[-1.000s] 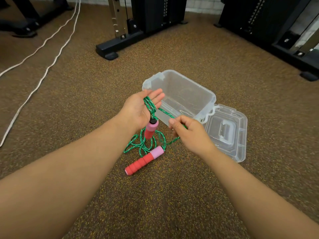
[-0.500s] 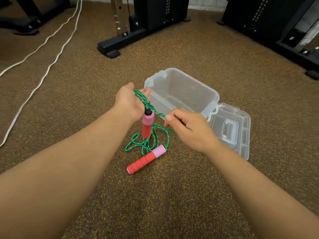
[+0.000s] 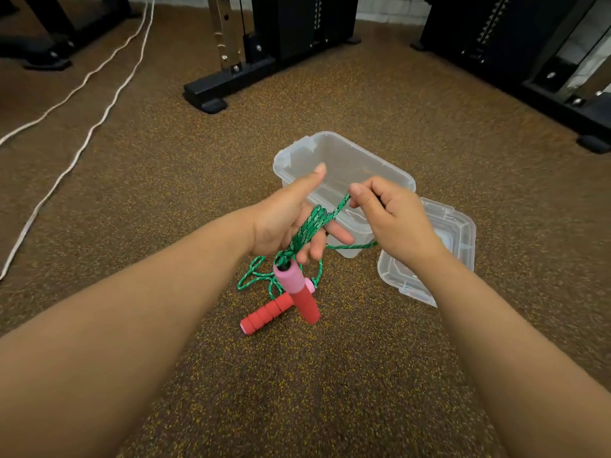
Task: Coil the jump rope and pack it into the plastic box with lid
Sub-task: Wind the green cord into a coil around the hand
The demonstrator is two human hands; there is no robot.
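Note:
A green braided jump rope (image 3: pixel 310 226) is wound in several turns across the palm of my left hand (image 3: pixel 287 216), whose fingers are spread and thumb points up. One pink-and-red handle (image 3: pixel 299 292) dangles below that hand. My right hand (image 3: pixel 390 219) pinches the rope close to my left fingers and holds it taut. The other red handle (image 3: pixel 267 312) lies on the floor with loose rope (image 3: pixel 254 279) beside it. The clear plastic box (image 3: pixel 377 170) stands open just beyond my hands. Its lid (image 3: pixel 459 233) lies flat on the floor to the box's right.
Brown speckled rubber flooring (image 3: pixel 330 375) surrounds everything. A black gym machine base (image 3: pixel 211 94) stands behind the box, another black frame (image 3: pixel 535 61) at the back right. Two white ropes (image 3: pixel 99 104) run along the floor on the left.
My left hand has turned palm-up and opened again with the rope laid over it. My right hand has lifted the rope up and across toward the left fingers. The dangling handle swung lower.

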